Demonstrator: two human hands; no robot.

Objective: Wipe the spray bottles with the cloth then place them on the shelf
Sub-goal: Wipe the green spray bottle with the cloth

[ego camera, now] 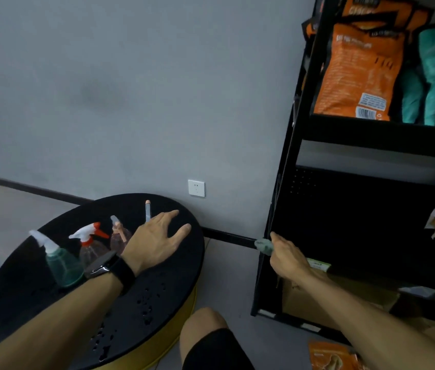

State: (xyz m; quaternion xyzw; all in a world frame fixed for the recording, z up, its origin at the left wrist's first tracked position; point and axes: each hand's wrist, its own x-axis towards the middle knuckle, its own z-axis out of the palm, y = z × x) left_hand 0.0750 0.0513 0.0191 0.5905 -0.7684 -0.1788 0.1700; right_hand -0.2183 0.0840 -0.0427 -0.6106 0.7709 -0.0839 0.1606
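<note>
Right hand (287,259) clenched on the cloth (264,246), beside the shelf (285,209). Left hand (155,243) open, fingers spread, over the counter (157,303). Bottles stand there: green (61,263), red-trigger (91,243), a third (119,236) partly hidden. Likely light, slick plastic; take by the neck under the trigger.

Lower left of the frame: a clear green plastic spray bottle with white trigger (60,259), a clear one with red-and-white trigger (90,243) and a pinkish one (119,235) stand upright on a round black table (157,295). A crumpled grey-green cloth (264,246) sits at centre right before a black metal shelf (285,198).
</note>
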